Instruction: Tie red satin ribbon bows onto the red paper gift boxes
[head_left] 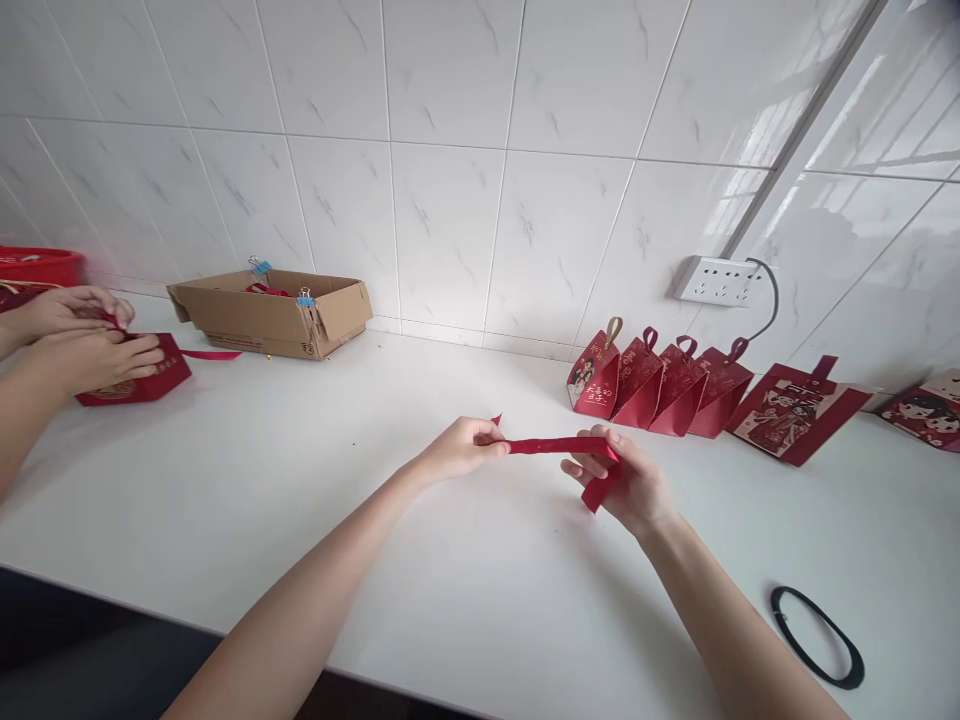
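A dark red ribbon [555, 446] is stretched between my two hands, a little above the white table [450, 560]. My left hand [463, 447] pinches it near one end, and a short tip pokes out past the thumb. At the other side my right hand [632, 482] holds the ribbon between thumb and fingers; the loose end folds down and hangs under the palm. Beyond my right hand, several red gift boxes [637, 382] with ribbon loops on top stand in a row.
At the left, a co-worker's hands [90, 345] work on a red box [171, 375] with a trailing ribbon. An open cardboard box [262, 318] with blue clips holds red ribbons. A black ring-shaped band [851, 665] lies front right. A power strip [720, 282] is on the tiled wall.
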